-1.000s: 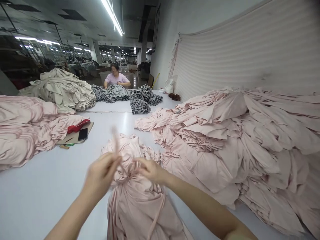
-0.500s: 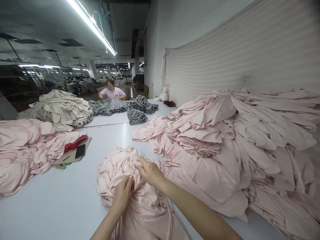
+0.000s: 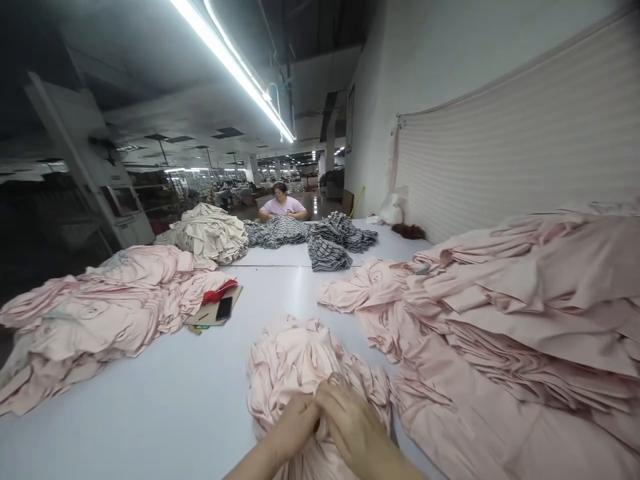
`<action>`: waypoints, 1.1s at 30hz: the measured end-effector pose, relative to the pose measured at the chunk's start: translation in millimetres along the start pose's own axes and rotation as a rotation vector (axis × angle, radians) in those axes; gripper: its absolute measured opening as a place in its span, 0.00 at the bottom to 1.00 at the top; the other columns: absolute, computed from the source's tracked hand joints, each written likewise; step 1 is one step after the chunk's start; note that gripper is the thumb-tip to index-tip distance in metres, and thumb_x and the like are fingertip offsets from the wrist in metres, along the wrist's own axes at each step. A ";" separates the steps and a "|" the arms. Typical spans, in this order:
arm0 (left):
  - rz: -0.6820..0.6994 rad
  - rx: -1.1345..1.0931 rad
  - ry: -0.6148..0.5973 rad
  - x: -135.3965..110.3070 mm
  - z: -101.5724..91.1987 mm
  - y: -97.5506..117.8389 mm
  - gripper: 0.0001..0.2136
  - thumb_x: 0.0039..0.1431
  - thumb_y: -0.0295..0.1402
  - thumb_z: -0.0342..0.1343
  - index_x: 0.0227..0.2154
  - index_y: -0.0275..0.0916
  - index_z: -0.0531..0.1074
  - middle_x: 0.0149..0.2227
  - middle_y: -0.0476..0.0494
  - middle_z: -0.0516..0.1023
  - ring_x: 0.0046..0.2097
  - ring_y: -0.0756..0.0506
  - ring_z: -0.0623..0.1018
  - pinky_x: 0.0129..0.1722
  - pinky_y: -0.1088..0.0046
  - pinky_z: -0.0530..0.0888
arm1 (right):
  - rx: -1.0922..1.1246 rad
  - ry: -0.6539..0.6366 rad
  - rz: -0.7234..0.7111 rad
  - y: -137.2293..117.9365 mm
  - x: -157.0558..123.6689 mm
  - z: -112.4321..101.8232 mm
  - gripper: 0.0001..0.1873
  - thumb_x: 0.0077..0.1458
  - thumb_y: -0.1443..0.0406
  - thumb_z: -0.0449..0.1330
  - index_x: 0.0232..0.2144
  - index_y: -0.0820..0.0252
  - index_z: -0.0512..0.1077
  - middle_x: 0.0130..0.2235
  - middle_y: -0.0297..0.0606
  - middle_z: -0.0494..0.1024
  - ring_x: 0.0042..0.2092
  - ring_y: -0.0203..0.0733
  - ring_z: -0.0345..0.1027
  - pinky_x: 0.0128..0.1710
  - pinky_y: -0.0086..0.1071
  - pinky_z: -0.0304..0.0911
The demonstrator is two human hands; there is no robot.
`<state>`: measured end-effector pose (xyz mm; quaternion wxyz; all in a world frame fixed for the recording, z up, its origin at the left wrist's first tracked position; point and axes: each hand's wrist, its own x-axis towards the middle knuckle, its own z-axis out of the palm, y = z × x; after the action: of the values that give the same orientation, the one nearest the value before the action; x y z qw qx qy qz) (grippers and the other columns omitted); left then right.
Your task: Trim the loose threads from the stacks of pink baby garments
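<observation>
A bundle of pale pink fabric [image 3: 295, 360] lies on the white table [image 3: 150, 413] right in front of me. My left hand [image 3: 295, 423] and my right hand [image 3: 350, 427] sit close together on the near part of the bundle, fingers curled and pressed into the gathered cloth. Both hands grip the fabric at the same spot. The bundle's lower part is cut off by the frame's bottom edge.
A big heap of pink fabric pieces [image 3: 525, 320] fills the right side. Another pink pile [image 3: 100, 313] lies at left, with a clipboard, black phone [image 3: 224, 308] and red item beside it. Farther back are a cream pile [image 3: 210, 233], striped grey fabric [image 3: 320, 240] and a seated person in pink [image 3: 283, 205].
My hands have come together low on the bundle, after pulling a strip of cloth up and apart. The view has tilted upward and swung left.
</observation>
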<state>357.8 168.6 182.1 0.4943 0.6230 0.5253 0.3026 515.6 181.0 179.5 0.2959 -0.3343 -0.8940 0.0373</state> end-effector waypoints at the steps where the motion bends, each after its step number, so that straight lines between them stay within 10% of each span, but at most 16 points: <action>1: 0.000 -0.007 -0.015 -0.9 -1.1 0.0 0.11 0.53 0.39 0.43 0.18 0.42 0.59 0.21 0.52 0.62 0.27 0.49 0.62 0.32 0.71 0.63 | 0.053 0.009 0.041 1.0 -15.0 6.1 0.24 0.55 0.75 0.50 0.53 0.57 0.68 0.50 0.46 0.75 0.47 0.43 0.72 0.45 0.33 0.68; 5: 0.018 -0.003 -0.048 -4.2 -1.6 2.8 0.11 0.52 0.38 0.44 0.17 0.42 0.58 0.21 0.52 0.63 0.28 0.49 0.63 0.31 0.73 0.62 | 0.065 0.049 0.038 8.1 -44.4 34.5 0.32 0.53 0.76 0.49 0.59 0.53 0.63 0.47 0.43 0.76 0.47 0.44 0.73 0.44 0.32 0.69; 12: -0.076 -0.052 0.013 0.4 3.9 -8.4 0.10 0.56 0.41 0.43 0.26 0.42 0.61 0.16 0.53 0.67 0.20 0.50 0.64 0.23 0.74 0.60 | -0.089 0.246 0.015 10.6 -34.5 63.9 0.16 0.53 0.75 0.49 0.37 0.53 0.70 0.30 0.38 0.72 0.32 0.47 0.66 0.34 0.40 0.62; 18: 0.025 0.018 0.234 -17.1 19.3 -27.9 0.09 0.51 0.38 0.51 0.33 0.43 0.60 0.27 0.52 0.69 0.32 0.48 0.71 0.35 0.71 0.68 | -0.107 -0.056 0.042 0.6 -32.3 23.3 0.10 0.58 0.74 0.54 0.37 0.59 0.73 0.36 0.40 0.72 0.38 0.46 0.65 0.42 0.39 0.60; 23: 0.104 0.124 0.285 -27.9 18.7 -32.9 0.08 0.51 0.39 0.54 0.27 0.44 0.62 0.28 0.49 0.69 0.32 0.46 0.69 0.35 0.69 0.66 | 0.632 -0.614 0.332 17.5 -4.6 -13.8 0.03 0.52 0.73 0.64 0.30 0.63 0.77 0.36 0.36 0.73 0.42 0.40 0.67 0.44 0.31 0.62; 33: 0.348 0.495 0.406 -33.4 36.4 -42.6 0.12 0.62 0.42 0.49 0.29 0.42 0.70 0.28 0.46 0.77 0.30 0.45 0.76 0.29 0.71 0.70 | 1.020 -0.543 0.548 40.1 -10.6 12.2 0.05 0.52 0.66 0.66 0.32 0.63 0.80 0.31 0.31 0.77 0.36 0.34 0.69 0.37 0.24 0.62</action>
<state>366.5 124.2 135.1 0.1552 0.7313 0.5560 0.3632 538.2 207.0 153.6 0.1606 -0.3466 -0.6892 0.6157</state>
